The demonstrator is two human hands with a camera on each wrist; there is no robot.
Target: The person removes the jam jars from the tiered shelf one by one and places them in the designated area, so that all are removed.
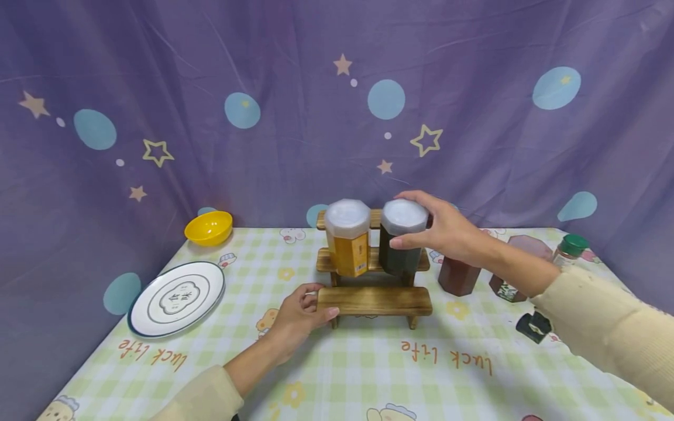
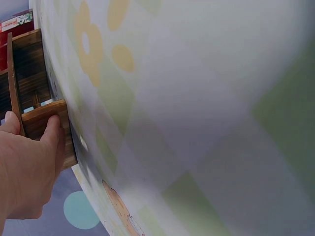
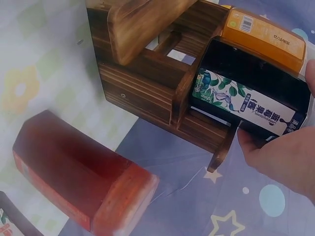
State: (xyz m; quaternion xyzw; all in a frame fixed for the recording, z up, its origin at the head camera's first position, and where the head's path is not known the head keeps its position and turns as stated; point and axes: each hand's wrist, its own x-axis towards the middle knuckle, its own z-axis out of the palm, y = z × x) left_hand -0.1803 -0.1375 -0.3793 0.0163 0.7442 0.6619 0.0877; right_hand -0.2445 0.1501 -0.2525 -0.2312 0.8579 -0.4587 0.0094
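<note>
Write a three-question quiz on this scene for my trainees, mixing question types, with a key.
1. What does the left hand grip?
A) the bowl
B) the rack
C) the bottle

2. True or false: the right hand is empty.

3. Fill in: in the head view, the plate lies to the ____ of the rack.

Key:
1. B
2. False; it holds the dark jar.
3. left

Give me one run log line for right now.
left hand: grips wooden rack | right hand: holds dark jar | orange jar: on rack
</note>
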